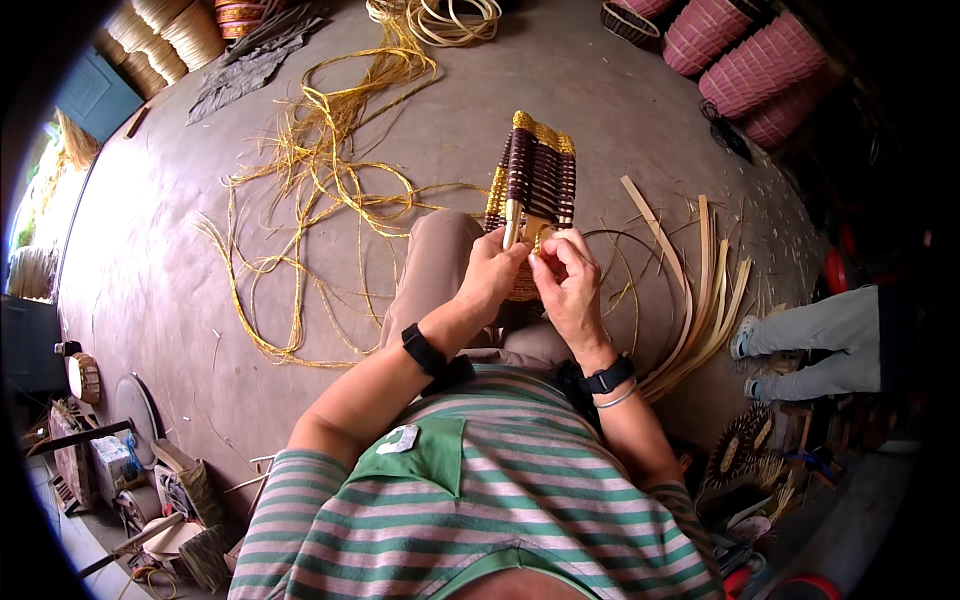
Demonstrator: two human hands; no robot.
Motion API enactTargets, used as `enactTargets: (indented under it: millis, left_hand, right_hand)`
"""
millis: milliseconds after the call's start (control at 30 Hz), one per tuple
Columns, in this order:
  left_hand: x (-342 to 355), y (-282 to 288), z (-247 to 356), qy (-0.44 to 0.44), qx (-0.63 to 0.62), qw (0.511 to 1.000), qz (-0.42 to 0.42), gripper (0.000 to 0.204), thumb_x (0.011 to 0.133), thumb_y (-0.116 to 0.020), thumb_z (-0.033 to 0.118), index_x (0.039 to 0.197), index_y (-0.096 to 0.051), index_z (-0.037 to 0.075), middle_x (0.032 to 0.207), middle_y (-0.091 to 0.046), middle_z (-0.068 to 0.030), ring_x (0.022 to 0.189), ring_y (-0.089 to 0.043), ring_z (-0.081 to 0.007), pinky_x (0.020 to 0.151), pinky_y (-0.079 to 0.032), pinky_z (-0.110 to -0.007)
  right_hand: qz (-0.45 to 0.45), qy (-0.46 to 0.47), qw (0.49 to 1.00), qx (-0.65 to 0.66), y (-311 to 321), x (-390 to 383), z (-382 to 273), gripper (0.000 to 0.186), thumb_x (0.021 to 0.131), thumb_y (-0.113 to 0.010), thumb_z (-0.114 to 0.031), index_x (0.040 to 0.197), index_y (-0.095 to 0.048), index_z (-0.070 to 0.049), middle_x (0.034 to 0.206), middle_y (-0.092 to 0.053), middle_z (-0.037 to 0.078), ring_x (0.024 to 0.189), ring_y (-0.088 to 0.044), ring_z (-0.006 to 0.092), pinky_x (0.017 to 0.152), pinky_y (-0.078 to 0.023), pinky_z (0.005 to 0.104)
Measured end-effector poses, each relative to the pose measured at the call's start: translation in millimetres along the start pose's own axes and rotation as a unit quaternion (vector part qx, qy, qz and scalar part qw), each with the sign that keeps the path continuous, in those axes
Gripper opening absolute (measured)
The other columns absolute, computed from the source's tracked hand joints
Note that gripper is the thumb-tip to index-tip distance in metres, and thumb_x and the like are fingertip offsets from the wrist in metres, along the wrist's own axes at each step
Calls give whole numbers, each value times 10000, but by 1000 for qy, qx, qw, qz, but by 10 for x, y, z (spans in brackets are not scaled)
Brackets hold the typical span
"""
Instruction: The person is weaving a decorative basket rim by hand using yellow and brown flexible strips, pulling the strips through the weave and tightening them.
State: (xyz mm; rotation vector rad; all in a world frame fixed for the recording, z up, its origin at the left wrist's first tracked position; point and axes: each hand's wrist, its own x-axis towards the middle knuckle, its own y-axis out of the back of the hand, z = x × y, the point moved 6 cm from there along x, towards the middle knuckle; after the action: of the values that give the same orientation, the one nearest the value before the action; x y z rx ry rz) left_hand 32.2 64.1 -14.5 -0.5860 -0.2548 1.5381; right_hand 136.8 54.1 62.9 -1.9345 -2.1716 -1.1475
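Note:
A small woven basket in dark brown and gold stands tilted over my lap, between my knees. My left hand is closed on its near edge, thumb beside a pale wooden strip. Close by, my right hand pinches at the same edge, where a thin gold strand shows at the fingertips. The fingers partly hide the near side of the basket. Long gold strands lie loosely tangled on the floor to the left and ahead.
Flat pale strips fan out on the floor at my right. Beyond are stacked pink baskets and a coil of pale cane. Another person's legs are at the far right. Tools and a round disc crowd the lower left.

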Motion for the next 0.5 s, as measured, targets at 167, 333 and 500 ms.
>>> enactTargets:
  millis: [167,333,500]
  left_hand:
    - [61,115,-46,25,28,999,-4,232,898,-484,198,978,-583,4,859,-605,-42,778,-564,-120,713,-467,-273]
    - [66,120,-80,21,-73,997,27,309,908,-424,278,987,-563,14,823,-542,-29,774,-490,-124,710,-413,-286]
    - [8,61,11,4,-17,999,47,308,926,-418,347,974,-549,72,870,-551,-20,822,-512,-136,771,-430,-299]
  right_hand:
    - [23,55,995,-75,-49,24,-12,73,815,-589,20,887,-603,16,827,-584,137,714,-573,325,627,-463,378]
    - [-24,111,974,-195,-148,113,-82,17,791,-572,21,807,-567,18,726,-519,128,667,-545,321,581,-438,403]
    - [-103,176,933,-296,-225,135,-131,14,746,-540,-59,742,-548,-47,791,-531,80,764,-559,250,651,-445,372]
